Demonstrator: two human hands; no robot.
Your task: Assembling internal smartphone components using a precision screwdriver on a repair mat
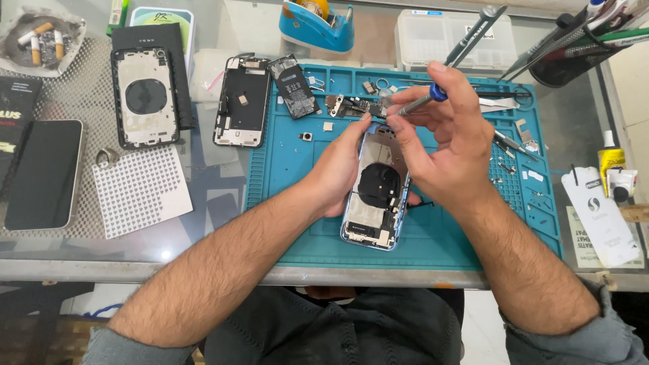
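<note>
A: Where do we have the opened blue phone (374,203)?

B: On the teal work mat (291,169), back shell facing up, near its front edge. Our left hand (341,169) curls around its left side, fingers closed on the frame.

A: And the right hand (443,145)?

B: It pinches a small blue-collared screwdriver (416,103) between thumb and fingers, tip down at the phone's top edge.

A: Anything else?

B: 2 more opened phones (145,98) lie left of the mat, a loose battery (294,86) between.
</note>
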